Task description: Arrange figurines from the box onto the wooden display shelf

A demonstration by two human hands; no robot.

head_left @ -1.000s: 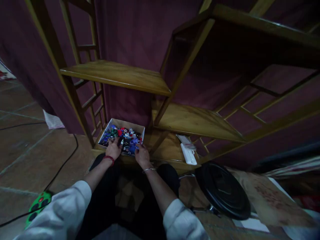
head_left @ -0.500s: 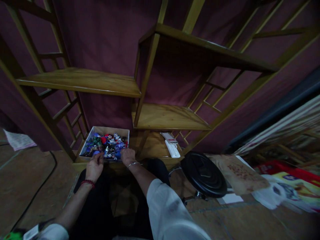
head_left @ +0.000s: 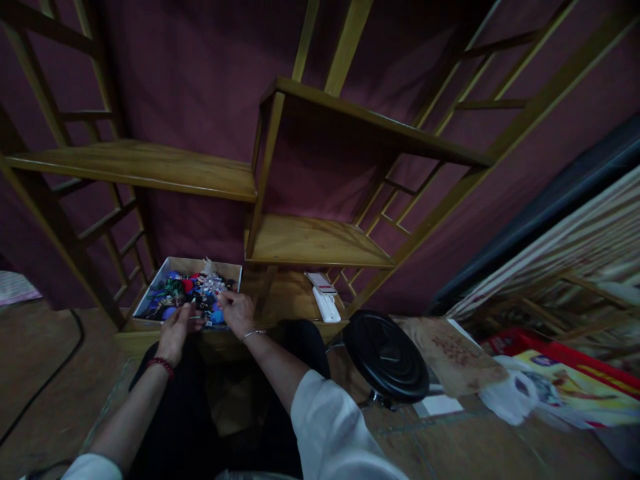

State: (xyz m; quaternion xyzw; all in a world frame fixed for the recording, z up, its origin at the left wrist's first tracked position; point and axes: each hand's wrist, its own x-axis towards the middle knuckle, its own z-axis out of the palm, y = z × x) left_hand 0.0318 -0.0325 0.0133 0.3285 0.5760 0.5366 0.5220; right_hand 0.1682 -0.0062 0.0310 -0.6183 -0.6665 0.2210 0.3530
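Note:
A white-edged box (head_left: 153, 288) full of small colourful trinkets stands on the lowest wooden shelf at the left. At its front edge my left hand (head_left: 175, 331), with a red bracelet on the wrist, has its fingers pinched on something too small to make out. My right hand (head_left: 237, 312), wearing a silver bangle, is over the box's front right corner. Its fingers are closed on a clear, shiny trinket (head_left: 212, 283) above the other pieces.
Right of the box, a phone (head_left: 321, 282) and a white device (head_left: 327, 305) lie on the shelf. A black round stool (head_left: 386, 357) stands to the right, beside brown paper (head_left: 453, 350) and plastic bags (head_left: 510, 398). Wooden shelves (head_left: 320, 241) overhang the box.
The camera view has shifted, moving the scene left. The clear trinket now shows at my right hand, which has come further over the box. My left hand has turned toward the right hand.

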